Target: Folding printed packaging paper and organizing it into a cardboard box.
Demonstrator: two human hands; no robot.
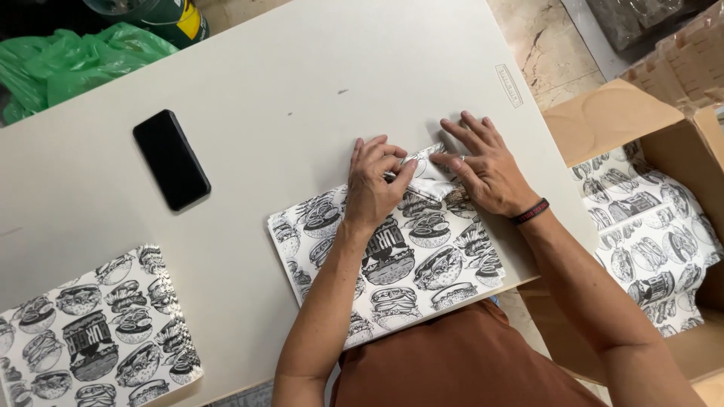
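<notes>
Printed sheet: a flat white paper sheet (392,260) with black burger drawings lies at the near edge of the pale rectangular table (302,68), hanging slightly over it.
Left hand: the left hand (375,185) is curled, fingertips pinching the folded top edge of the sheet.
Right hand: the right hand (486,169) lies open and flat, fingers spread, pressing the sheet's far corner down.
Risk: the crease could run crooked or tear if the pinch pulls while the flat hand slips.
Risk, edge: the overhang could let the sheet slide off.
Beyond: a black rectangular phone (171,159) lies well apart.
</notes>
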